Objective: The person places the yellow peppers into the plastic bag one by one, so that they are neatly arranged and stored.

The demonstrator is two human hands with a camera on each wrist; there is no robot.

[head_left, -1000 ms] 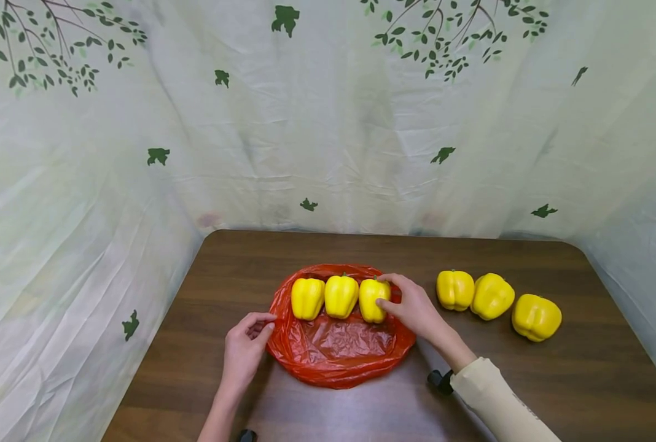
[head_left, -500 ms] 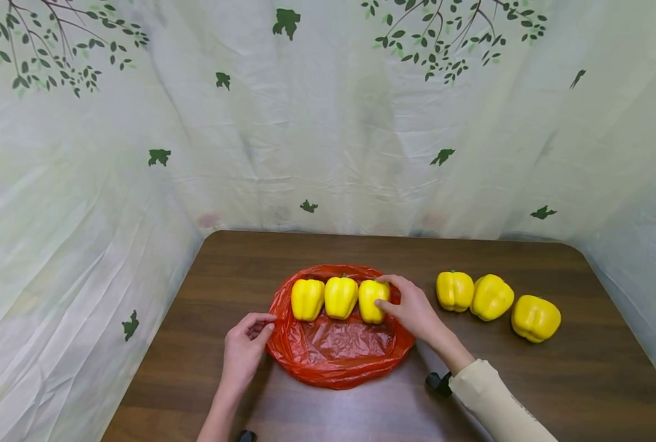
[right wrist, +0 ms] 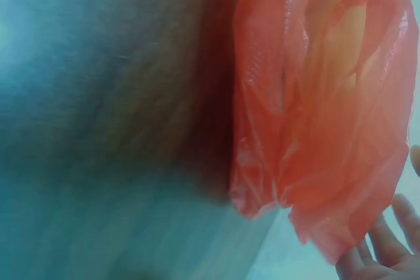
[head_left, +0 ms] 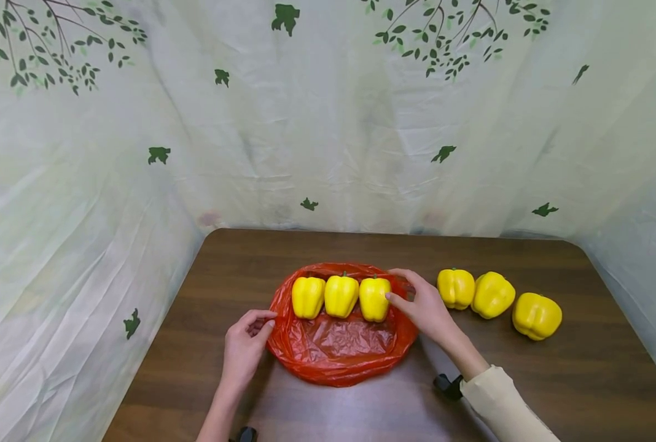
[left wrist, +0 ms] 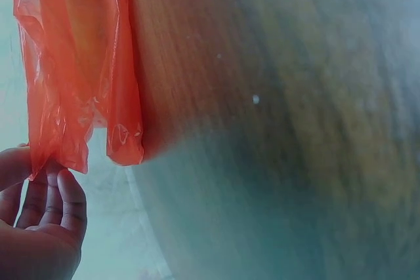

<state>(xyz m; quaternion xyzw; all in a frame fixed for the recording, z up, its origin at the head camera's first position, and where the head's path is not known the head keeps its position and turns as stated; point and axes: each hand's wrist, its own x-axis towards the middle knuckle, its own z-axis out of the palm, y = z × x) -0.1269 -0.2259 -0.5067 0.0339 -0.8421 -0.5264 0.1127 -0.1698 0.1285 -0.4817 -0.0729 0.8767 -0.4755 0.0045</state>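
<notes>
A red plastic bag (head_left: 344,368) sits on the table with its mouth spread wide. Three yellow bell peppers stand in a row inside it: a left one (head_left: 308,298), a middle one (head_left: 341,296) and a right one (head_left: 374,299). My left hand (head_left: 245,344) pinches the bag's left rim between thumb and fingers; in the left wrist view the red plastic (left wrist: 59,96) hangs from those fingertips. My right hand (head_left: 424,307) lies over the bag's right rim, fingers apart, thumb tip beside the right pepper. In the right wrist view its fingers (right wrist: 387,247) are partly cut off at the corner.
Three more yellow bell peppers, a near-bag one (head_left: 456,288), a middle one (head_left: 492,295) and an outer one (head_left: 537,316), lie on the brown wooden table (head_left: 582,368) to the right. A pale leaf-printed curtain (head_left: 350,153) hangs behind the table.
My right hand has let go of the right pepper and drawn slightly to the right, its fingers off the pepper. My left hand keeps its place at the bag's rim.
</notes>
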